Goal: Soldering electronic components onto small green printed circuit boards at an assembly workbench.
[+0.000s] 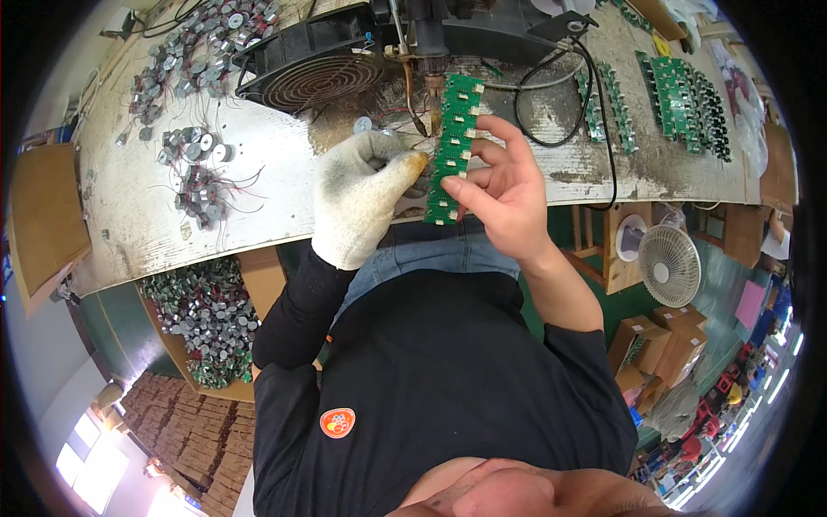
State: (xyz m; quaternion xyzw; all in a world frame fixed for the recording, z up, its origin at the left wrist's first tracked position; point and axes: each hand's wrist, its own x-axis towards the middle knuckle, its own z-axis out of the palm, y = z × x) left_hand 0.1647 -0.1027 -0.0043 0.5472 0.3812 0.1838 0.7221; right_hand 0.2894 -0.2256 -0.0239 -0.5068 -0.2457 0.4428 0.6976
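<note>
A long green circuit board strip (452,138) with small white connectors along one edge stands nearly upright in front of me. My right hand (508,185), bare, grips its right side between thumb and fingers. On the left of the strip is my left hand (366,189), in a white knit glove with a stained thumb tip. Its fingers are closed in a pinch against the strip's left edge; what they hold is mostly hidden. Just beyond the strip, a soldering tip (420,125) points down from a mounted stand (428,52). A round metal motor (363,125) lies behind the glove.
Wired small motors (198,146) lie in heaps on the left of the worn white table (284,172). A black fan (323,77) stands at the back. A black cable (613,164) loops on the right, near rows of green boards (680,99). Below left, a carton (177,353) holds many motors.
</note>
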